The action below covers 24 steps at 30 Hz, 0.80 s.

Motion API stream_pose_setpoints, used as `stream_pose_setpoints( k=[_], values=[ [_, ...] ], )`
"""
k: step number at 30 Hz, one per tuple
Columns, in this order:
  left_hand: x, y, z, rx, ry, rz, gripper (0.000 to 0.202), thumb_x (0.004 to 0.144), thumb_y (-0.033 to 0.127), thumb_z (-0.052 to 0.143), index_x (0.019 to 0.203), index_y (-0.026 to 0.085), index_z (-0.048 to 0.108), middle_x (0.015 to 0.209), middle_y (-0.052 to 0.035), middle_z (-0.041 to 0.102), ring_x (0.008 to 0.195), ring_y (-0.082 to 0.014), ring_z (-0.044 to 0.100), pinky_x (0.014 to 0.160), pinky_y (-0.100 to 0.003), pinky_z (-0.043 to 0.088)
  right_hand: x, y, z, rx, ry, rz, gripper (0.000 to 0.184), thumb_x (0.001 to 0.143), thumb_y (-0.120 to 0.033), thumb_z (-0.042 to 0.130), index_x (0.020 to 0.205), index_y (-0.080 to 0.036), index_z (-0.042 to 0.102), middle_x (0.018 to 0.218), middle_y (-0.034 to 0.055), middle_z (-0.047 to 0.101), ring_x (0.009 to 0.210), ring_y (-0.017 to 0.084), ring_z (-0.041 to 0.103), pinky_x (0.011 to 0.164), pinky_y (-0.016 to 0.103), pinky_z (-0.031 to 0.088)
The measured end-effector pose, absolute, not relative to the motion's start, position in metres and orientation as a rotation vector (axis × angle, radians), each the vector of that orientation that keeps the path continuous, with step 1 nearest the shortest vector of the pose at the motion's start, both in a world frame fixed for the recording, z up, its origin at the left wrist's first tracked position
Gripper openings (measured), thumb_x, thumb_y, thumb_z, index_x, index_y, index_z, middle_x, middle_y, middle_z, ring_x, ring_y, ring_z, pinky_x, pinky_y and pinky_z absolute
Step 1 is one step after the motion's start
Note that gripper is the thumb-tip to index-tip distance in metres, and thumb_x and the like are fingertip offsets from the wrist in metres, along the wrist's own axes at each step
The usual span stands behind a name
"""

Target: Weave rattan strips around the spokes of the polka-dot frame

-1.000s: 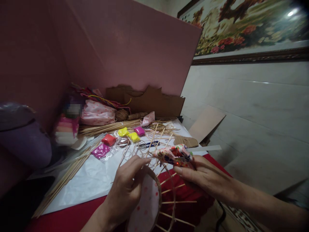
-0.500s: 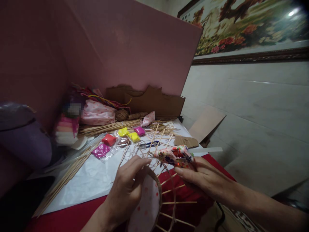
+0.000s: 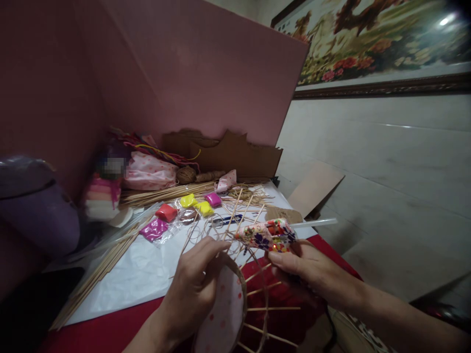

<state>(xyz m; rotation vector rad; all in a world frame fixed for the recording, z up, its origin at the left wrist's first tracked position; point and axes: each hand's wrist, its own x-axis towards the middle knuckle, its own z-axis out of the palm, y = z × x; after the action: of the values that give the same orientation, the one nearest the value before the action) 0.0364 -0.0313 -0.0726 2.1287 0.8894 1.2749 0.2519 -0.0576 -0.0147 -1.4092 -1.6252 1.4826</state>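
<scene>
1. The flowered glue gun [image 3: 267,234] lies almost level over the desk [image 3: 110,333], its nozzle pointing left.
2. The right hand [image 3: 305,272] has its grip closed around it; the left hand [image 3: 193,289] pinches the basket base [image 3: 224,314].
3. White paper [image 3: 147,272] covers the red desk, with a pink board [image 3: 206,73] and a painting [image 3: 368,39] behind.

You're in a home craft corner: a framed floral painting [image 3: 368,44] hangs on the wall, and your worktop [image 3: 110,333] is crowded with bamboo sticks [image 3: 165,193], coloured clay packets [image 3: 166,213], a twine ball [image 3: 185,174] and cardboard scraps [image 3: 235,154] before a pink board [image 3: 206,73].
</scene>
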Motion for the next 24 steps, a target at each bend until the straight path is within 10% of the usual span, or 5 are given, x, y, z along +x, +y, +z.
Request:
stream_pose_setpoints(
  k=[24],
  values=[
    [0.036,-0.030,-0.074,2.094,0.947,1.272,0.020,0.086,0.016,0.045,0.100,0.021,0.058,0.079,-0.0032,0.059,0.069,-0.0139,0.053,0.058,-0.030,0.043,0.267,-0.057,-0.003,-1.250,-1.470,1.059,0.039,0.084,-0.046,0.047,0.059,-0.016,0.050,0.048,-0.0037,0.042,0.039,0.006,0.035,0.038,0.020,0.027]
  ],
)
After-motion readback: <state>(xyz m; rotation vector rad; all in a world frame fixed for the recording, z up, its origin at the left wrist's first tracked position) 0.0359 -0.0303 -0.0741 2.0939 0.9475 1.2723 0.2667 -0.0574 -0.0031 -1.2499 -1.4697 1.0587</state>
